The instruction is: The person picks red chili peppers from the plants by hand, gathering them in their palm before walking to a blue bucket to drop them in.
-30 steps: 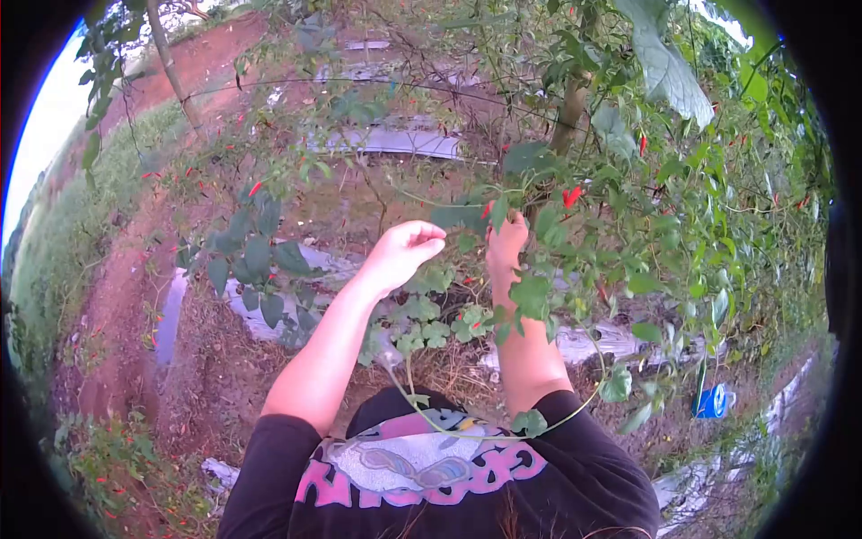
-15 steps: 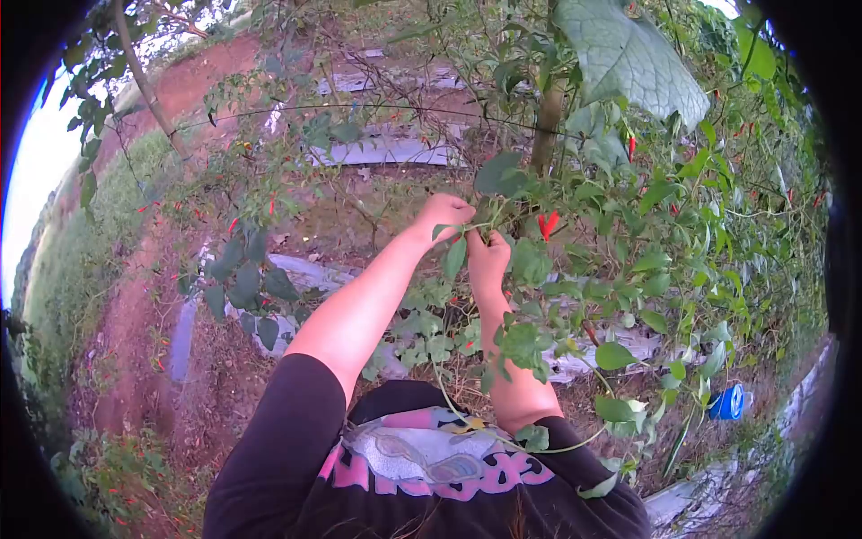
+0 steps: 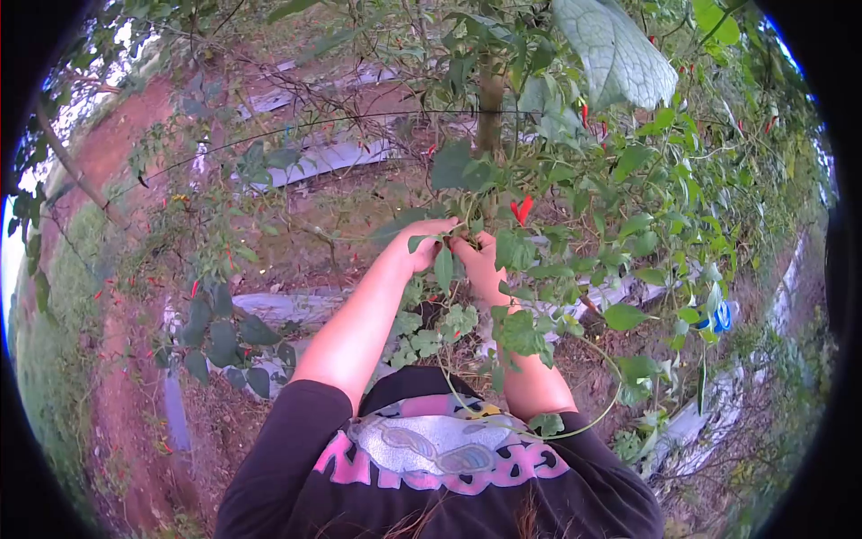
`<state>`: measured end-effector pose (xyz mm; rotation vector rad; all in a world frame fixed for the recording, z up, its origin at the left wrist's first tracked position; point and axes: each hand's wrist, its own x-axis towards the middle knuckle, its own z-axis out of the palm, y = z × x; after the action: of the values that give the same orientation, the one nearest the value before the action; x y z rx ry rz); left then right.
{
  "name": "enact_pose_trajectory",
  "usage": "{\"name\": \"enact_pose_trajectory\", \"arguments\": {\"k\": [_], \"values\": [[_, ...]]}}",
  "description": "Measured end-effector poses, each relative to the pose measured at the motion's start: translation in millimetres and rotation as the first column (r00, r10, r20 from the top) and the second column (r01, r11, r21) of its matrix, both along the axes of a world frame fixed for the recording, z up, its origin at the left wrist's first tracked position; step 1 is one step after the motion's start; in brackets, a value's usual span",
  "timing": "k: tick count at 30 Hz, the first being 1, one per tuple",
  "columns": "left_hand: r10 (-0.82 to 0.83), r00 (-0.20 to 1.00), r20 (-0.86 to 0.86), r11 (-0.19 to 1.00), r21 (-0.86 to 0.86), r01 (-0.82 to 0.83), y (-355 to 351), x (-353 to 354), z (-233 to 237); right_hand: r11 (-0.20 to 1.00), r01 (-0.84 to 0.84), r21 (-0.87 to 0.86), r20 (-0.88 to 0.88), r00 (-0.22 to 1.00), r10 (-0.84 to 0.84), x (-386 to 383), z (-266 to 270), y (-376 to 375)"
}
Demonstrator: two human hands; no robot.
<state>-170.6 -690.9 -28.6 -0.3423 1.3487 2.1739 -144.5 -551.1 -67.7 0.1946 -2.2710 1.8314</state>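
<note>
My left hand (image 3: 420, 244) reaches into a leafy chili plant, its fingers closed around a thin green stem (image 3: 449, 237). Close beside it on the right, my right hand (image 3: 479, 260) pinches at the same spot with bent fingers. Leaves partly cover the fingertips, so exactly how each grips the stem is hard to see. A narrow green leaf (image 3: 444, 269) hangs between the two hands. Just above and right of my right hand are bright red chilies (image 3: 521, 212). A dark broad leaf (image 3: 458, 165) sits above the hands.
A large pale leaf (image 3: 620, 58) hangs at the upper right. A thin dark line (image 3: 359, 115) crosses behind the plant, near an upright trunk (image 3: 489, 108). A looping vine (image 3: 618, 386) passes by my right arm. A blue object (image 3: 720, 316) shows at the right, partly behind leaves.
The view has shifted, so the plants appear farther left. My left hand has come lower, level with my right hand. Both hands stay at the stems.
</note>
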Motion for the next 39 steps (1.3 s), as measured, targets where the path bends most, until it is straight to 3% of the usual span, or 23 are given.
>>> {"name": "enact_pose_trajectory", "arguments": {"k": [1, 4, 5, 7, 8, 9, 10, 11, 12, 14, 15, 18, 20, 22, 24, 26, 28, 32, 34, 36, 37, 38, 39], "values": [[-0.054, 0.998, 0.030, 0.998, -0.034, 0.055, -6.3, 2.4, 3.9, 1.000, 0.012, -0.015, 0.032, 0.999, -0.012, -0.6, -4.4, 2.0], [0.054, 0.998, -0.026, 0.995, -0.087, -0.056, -6.8, -22.8, -50.8, 0.997, 0.023, -0.071, 0.102, 0.995, -0.016, 16.9, 20.2, -4.7], [0.070, 0.997, -0.039, 0.997, -0.023, -0.071, -2.1, -2.7, -20.8, 0.995, 0.018, -0.097, 0.102, 0.995, -0.008, 17.7, 21.9, -6.9], [-0.023, 0.999, -0.041, 0.999, -0.029, 0.022, -13.8, -23.0, -48.7, 0.994, 0.011, -0.112, 0.070, 0.998, -0.004, 22.6, 28.7, -10.5], [-0.069, 0.997, -0.041, 0.997, -0.031, 0.068, -18.5, -29.7, -58.9, 0.998, 0.049, -0.035, 0.060, 0.997, -0.047, 20.8, 24.2, -10.4], [-0.081, 0.992, -0.099, 0.981, -0.186, 0.062, -20.4, -20.8, -45.6, 0.995, 0.088, 0.042, 0.047, 0.995, -0.090, 14.8, 11.7, -5.0], [-0.059, 0.994, -0.097, 0.983, -0.181, 0.041, -23.8, -13.2, -31.5, 0.985, 0.129, 0.118, 0.031, 0.991, -0.133, 5.8, -5.8, 3.3], [-0.039, 0.995, -0.094, 0.984, -0.178, 0.022, -26.6, -1.4, -9.1, 0.960, 0.129, 0.249, -0.132, 0.986, -0.098, -16.6, -41.6, 17.4], [-0.022, 0.996, -0.091, 0.984, -0.175, 0.005, -28.6, 4.3, 1.6, 0.963, 0.159, 0.218, -0.080, 0.986, -0.145, -9.0, -30.9, 14.2], [-0.030, 0.993, -0.112, 0.969, -0.245, 0.001, -36.9, -13.3, -23.8, 0.959, 0.235, 0.161, 0.025, 0.970, -0.242, 10.1, -5.6, 15.0], [-0.046, 0.991, -0.124, 0.960, -0.279, 0.010, -39.0, -18.1, -27.8, 0.981, 0.190, -0.049, 0.233, 0.957, -0.174, 16.1, -0.3, 16.7], [-0.042, 0.974, -0.223, 0.947, -0.320, -0.032, -46.4, -9.9, -17.5, 0.818, 0.068, -0.572, 0.392, 0.898, 0.200, 34.0, -5.0, 30.0], [-0.135, 0.927, -0.349, 0.859, -0.508, -0.066, -49.7, 6.2, 19.1, 0.481, 0.031, -0.876, 0.297, 0.821, 0.487, 57.9, -20.9, 34.5], [-0.086, 0.821, -0.564, 0.869, -0.445, -0.214, -52.9, 10.9, 35.7, 0.127, 0.044, -0.991, 0.120, 0.712, 0.691, 88.0, -29.5, 36.8], [-0.023, 0.681, -0.732, 0.882, -0.335, -0.331, -48.7, 14.8, 57.6, 0.330, 0.093, -0.939, 0.267, 0.802, 0.534, 134.7, -21.6, 43.5], [0.052, 0.520, -0.853, 0.892, -0.195, -0.409, -44.7, 19.5, 89.1, 0.329, 0.528, -0.783, 0.609, 0.757, 0.236, 165.9, -38.8, 57.5], [-0.053, 0.389, -0.920, 0.917, -0.198, -0.346, -33.6, 25.4, 119.1, 0.149, 0.127, -0.981, 0.186, 0.847, 0.497, 211.1, -42.9, 97.5], [-0.342, 0.079, -0.936, 0.913, -0.351, -0.208, 10.0, 20.0, 154.1, 0.635, -0.028, -0.772, 0.171, 0.953, 0.250, 294.9, 32.2, 127.1], [-0.405, 0.121, -0.906, 0.903, -0.417, -0.103, 33.6, 6.7, 158.7, 0.734, -0.213, -0.645, 0.051, 0.946, 0.320, 326.3, 56.1, 139.2], [-0.458, 0.165, -0.873, 0.883, -0.469, -0.033, 48.9, -0.2, 163.0, 0.675, -0.557, -0.483, -0.262, 0.828, 0.496, 329.0, 97.8, 123.8], [-0.478, 0.191, -0.857, 0.872, -0.490, -0.016, 55.5, -1.0, 166.7, 0.539, -0.726, -0.427, -0.302, 0.677, 0.671, 323.6, 114.0, 121.8], [-0.501, 0.216, -0.838, 0.859, -0.512, 0.003, 62.0, -2.3, 169.3, 0.499, -0.789, -0.359, -0.369, 0.611, 0.700, 318.0, 133.8, 106.0], [-0.470, 0.039, -0.882, 0.868, -0.469, -0.162, 67.9, -6.5, 166.4, 0.563, -0.739, -0.370, -0.349, 0.672, 0.653, 315.5, 153.8, 89.4]]}}
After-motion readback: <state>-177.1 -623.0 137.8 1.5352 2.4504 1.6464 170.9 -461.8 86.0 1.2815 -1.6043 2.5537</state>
